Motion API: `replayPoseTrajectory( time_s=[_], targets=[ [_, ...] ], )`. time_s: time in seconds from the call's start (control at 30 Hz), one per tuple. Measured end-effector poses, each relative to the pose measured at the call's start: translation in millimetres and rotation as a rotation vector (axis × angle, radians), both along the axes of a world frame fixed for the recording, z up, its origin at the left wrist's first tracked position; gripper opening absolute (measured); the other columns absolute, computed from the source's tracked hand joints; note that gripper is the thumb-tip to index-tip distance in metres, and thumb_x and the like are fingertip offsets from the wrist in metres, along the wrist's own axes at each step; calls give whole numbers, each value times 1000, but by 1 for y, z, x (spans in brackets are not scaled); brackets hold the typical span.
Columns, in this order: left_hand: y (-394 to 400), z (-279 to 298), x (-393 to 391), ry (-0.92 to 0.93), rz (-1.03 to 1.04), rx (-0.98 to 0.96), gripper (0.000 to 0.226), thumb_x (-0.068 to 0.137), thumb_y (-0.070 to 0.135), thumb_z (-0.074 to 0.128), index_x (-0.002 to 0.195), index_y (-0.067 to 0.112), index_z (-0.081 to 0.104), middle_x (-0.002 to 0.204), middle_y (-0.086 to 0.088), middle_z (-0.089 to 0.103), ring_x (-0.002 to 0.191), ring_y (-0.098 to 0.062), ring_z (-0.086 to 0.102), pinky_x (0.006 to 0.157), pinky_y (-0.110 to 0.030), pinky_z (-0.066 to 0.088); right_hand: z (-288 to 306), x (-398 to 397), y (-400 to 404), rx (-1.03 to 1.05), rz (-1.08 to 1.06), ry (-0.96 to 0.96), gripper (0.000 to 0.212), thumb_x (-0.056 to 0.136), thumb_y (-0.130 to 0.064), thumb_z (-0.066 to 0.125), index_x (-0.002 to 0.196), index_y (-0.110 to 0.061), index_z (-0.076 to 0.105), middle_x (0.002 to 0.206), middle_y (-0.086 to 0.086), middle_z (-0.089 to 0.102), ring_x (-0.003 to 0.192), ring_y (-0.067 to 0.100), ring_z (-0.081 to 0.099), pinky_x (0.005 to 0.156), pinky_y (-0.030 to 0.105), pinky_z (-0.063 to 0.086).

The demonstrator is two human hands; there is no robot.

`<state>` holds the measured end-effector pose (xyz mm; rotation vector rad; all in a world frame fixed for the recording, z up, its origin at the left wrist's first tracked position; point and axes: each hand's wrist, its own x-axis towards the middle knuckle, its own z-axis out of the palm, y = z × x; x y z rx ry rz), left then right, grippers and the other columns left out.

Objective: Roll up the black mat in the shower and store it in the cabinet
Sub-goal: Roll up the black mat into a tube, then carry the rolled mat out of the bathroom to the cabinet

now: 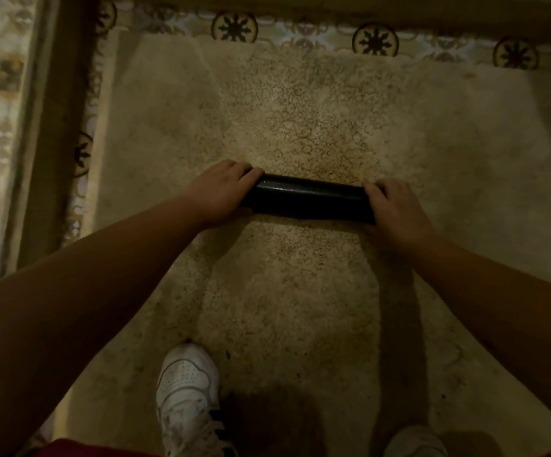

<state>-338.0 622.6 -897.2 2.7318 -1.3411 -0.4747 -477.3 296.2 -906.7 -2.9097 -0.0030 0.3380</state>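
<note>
The black mat point(307, 201) is rolled into a tight tube lying flat on the speckled shower floor point(300, 308), its long axis running left to right across my view, tilted slightly down toward the right. My left hand point(223, 189) curls over its left end, fingers wrapped on top; my right hand point(396, 209) closes over the right end the same way. My white shoe point(186, 397) stands on the floor nearer me, well apart from the roll. A patterned tile border point(234, 26) runs along the far edge. Nothing lies between the roll and my feet.
</note>
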Motion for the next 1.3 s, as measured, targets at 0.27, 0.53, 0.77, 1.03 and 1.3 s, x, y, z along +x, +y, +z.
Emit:
replayPoseTrajectory(
  time_s=[0.27,0.53,0.77,1.03,1.3],
  targets=[
    [-4,8,22,233,237,43,83,74,33,78,140,14,31,134,-17,45,120,-33,47,94,-43,44,21,54,-22,144,-72,268,78,62,-40,84,127,-14,50,115,12,59,102,29,56,79,34,45],
    [26,16,31,563,399,-50,63,69,31,83,124,24,53,111,4,56,99,-15,52,82,-29,40,33,56,-21,432,-263,531,56,59,-27,89,104,-27,57,95,-5,59,81,9,56,58,20,41],
    [56,27,-1,1084,972,-647,47,71,21,79,113,25,60,117,-8,58,98,-24,66,71,-32,59,42,56,-23,996,-484,681,43,67,-1,76,104,-18,63,108,9,60,94,25,66,74,35,58],
    [54,52,14,1304,1056,-985,48,80,11,66,126,20,57,131,-9,53,112,-29,61,83,-35,56,58,66,-35,1297,-652,544,39,66,-7,70,103,-16,65,106,8,64,96,25,67,70,30,57],
    [44,97,5,1189,1112,-971,62,72,11,72,130,16,52,125,-9,52,108,-30,61,75,-35,56,113,59,-41,1288,-664,541,31,65,-13,75,91,-28,76,90,-6,75,87,16,71,69,28,57]
  ],
)
